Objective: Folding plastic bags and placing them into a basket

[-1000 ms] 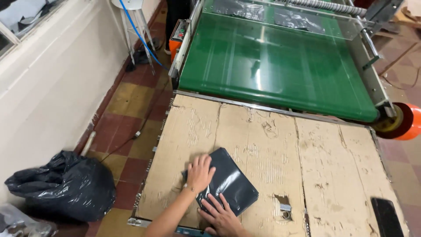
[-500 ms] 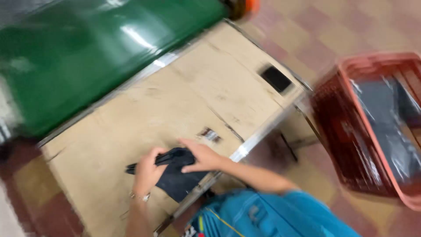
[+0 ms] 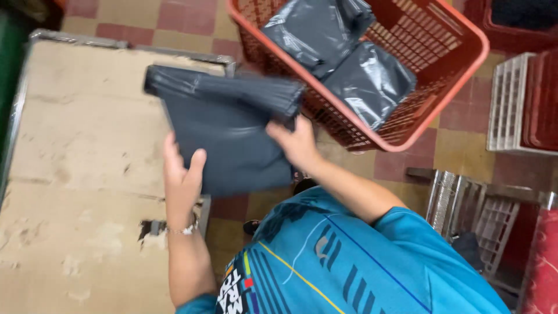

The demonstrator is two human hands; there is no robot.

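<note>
Gripping the folded dark grey plastic mailer bag [image 3: 232, 136], both hands, left hand [image 3: 181, 177] and right hand [image 3: 297, 144], are pinching its edges, the red basket [image 3: 459, 75] lying at 2 o'clock.

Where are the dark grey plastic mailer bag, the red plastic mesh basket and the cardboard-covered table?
dark grey plastic mailer bag [image 3: 232, 136], head view, flat middle of the bag
red plastic mesh basket [image 3: 462, 75], head view, right rim
cardboard-covered table [image 3: 75, 174], head view, bare cardboard top
</note>
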